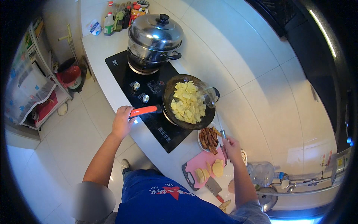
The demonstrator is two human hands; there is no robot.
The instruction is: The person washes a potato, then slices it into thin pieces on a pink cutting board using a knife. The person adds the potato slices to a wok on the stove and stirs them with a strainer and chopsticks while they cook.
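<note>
My left hand (122, 121) is closed round the red handle of a dark wok (169, 84), which sits on the black cooktop (158, 140). Sliced potatoes (187, 102) are heaped inside the wok. In my right hand (232, 147) is the handle of a spatula (223, 134). Its thin shaft leads up to a blurred metal head at the wok's right rim. Just left of that hand, a white plate of browned meat strips (208, 139) stands beside the wok. Whether the spatula's head touches the potatoes, I cannot tell.
A lidded steel steamer pot (154, 43) occupies the far burner, with several bottles (118, 18) behind it. Nearer me lie a pink cutting board (192, 162) with potato pieces and a cleaver (213, 186). A large clear plastic jug (262, 174) lies at the right.
</note>
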